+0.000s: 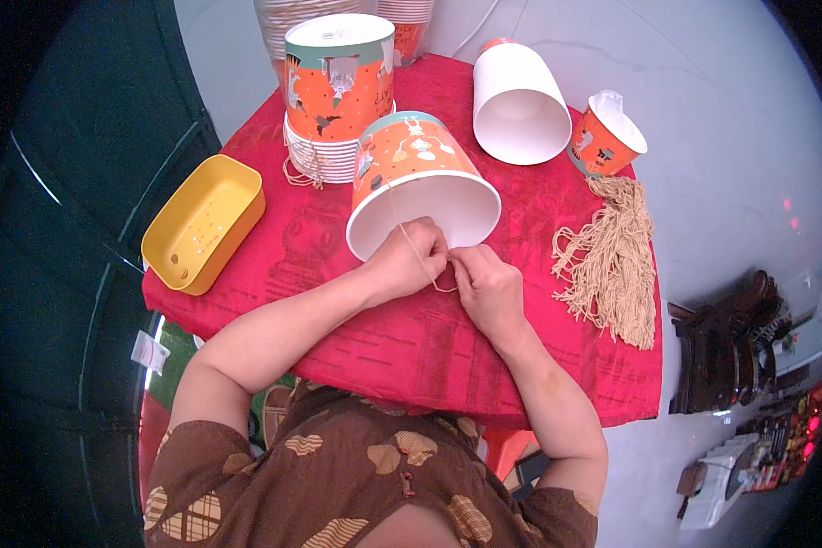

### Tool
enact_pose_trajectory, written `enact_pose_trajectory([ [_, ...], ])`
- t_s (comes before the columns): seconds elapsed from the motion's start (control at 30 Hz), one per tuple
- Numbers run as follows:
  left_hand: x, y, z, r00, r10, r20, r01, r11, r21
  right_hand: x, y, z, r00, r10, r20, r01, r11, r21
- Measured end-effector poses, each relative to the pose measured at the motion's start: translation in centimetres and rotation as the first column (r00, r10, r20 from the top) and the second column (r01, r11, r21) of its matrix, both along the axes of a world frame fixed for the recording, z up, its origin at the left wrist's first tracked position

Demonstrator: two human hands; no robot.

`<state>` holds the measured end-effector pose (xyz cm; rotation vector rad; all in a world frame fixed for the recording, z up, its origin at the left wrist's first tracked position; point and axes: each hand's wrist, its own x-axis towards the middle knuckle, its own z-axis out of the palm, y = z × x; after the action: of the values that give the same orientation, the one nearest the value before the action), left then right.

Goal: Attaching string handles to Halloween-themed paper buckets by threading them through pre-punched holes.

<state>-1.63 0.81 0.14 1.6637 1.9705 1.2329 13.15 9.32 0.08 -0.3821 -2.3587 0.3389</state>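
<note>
Small table draped in red cloth (338, 228). An orange paper bucket (420, 178) is tipped on its side (mouth toward the person), rim within reach; a tan string (422, 260) is pinched by left hand (409, 260) and right hand (486, 288), fingertips pressed together.

- A home-based piecework corner: a small table under a red cloth (411, 347) on a pale bare floor (721, 110)
- Stacks of orange paper buckets (338, 91) at 12 o'clock, a bundle of tan strings (612, 265) at 3 o'clock
- A dark wooden stool (721, 347) and household clutter at 4 o'clock
</note>
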Motion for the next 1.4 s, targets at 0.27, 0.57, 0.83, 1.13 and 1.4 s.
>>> enact_pose_trajectory([
  [0.27, -0.1, 0.3, -0.5, 1.0, 0.002, 0.021, -0.002, 1.0, -0.008, 0.0, 0.3, -0.2, 0.998, 0.066, -0.011, -0.065, 0.994, 0.086],
  [0.57, 0.1, 0.3, -0.6, 1.0, 0.0, -0.014, 0.0, 1.0, 0.017, -0.3, 0.5, -0.6, 0.996, 0.078, -0.032, -0.075, 0.993, 0.086],
  [0.83, 0.3, 0.1, -0.3, 1.0, -0.009, -0.017, 0.01, 1.0, 0.021, -0.3, 0.3, -0.4, 0.997, 0.076, -0.017, -0.074, 0.995, 0.068],
  [1.13, 0.3, 0.3, -0.5, 0.997, -0.008, -0.079, 0.017, 0.993, 0.116, -0.3, 0.7, -1.1, 0.998, 0.048, -0.031, -0.053, 0.975, -0.214],
  [1.4, 0.0, 0.3, -1.0, 0.995, -0.009, -0.095, 0.014, 0.998, 0.053, -0.1, 1.4, -1.2, 0.998, 0.056, 0.011, -0.046, 0.906, -0.421],
])
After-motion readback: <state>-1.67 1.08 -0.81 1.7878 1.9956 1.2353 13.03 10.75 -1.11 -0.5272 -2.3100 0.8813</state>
